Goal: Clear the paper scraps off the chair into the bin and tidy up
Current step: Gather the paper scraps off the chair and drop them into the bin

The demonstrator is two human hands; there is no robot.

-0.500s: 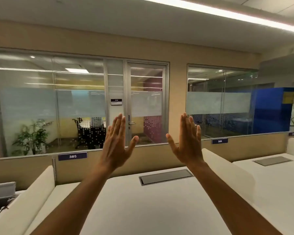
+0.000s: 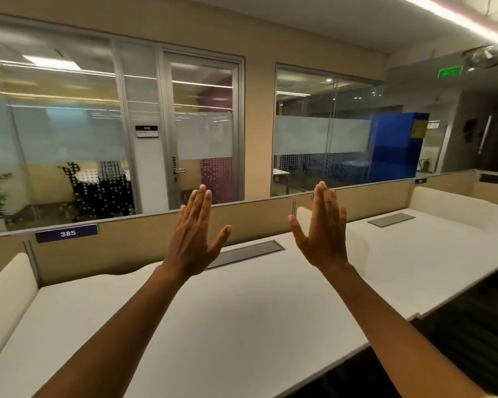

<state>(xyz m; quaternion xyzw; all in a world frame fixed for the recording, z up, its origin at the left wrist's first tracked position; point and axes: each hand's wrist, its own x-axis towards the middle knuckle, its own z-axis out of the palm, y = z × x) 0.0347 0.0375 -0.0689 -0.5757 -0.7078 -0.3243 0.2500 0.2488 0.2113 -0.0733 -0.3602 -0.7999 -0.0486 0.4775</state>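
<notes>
Both hands are up with nothing in them, left hand [image 2: 194,239] and right hand [image 2: 325,231] flat with fingers straight over the white desk [image 2: 242,305], and since no chair, scraps or bin show here, I'd look down and find the chair first.

An office: white counter [image 2: 242,305] with low partition [image 2: 127,245] numbered 385 at ten o'clock, glass-walled meeting rooms [image 2: 69,133] at twelve, green exit sign [image 2: 450,72] at two.
</notes>
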